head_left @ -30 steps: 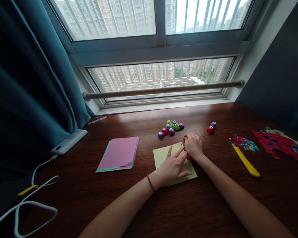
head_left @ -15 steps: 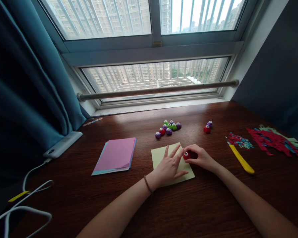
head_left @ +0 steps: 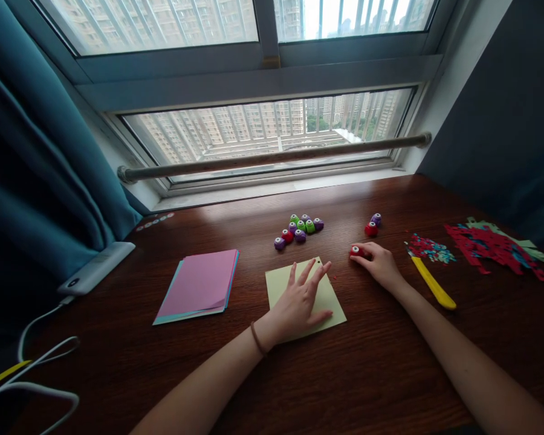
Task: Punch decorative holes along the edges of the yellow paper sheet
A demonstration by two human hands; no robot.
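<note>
The left hand (head_left: 297, 302) hides the middle of the yellow paper (head_left: 330, 302). The right hand's (head_left: 378, 264) fingers cover part of the red punch (head_left: 355, 251). The bottom edge cuts off both arms (head_left: 208, 389), and the top edge cuts the window (head_left: 268, 36). The paper bits (head_left: 428, 248) are too tiny to tell their shapes

Square pale-yellow paper sheet (head_left: 325, 297) under left hand (head_left: 297, 305); rectangular pink paper stack (head_left: 202, 283) left, long yellow tool (head_left: 433, 284) right.

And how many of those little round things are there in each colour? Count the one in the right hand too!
Green round things: 3
Purple round things: 6
Red round things: 3, with the one in the right hand
Total: 12
</note>
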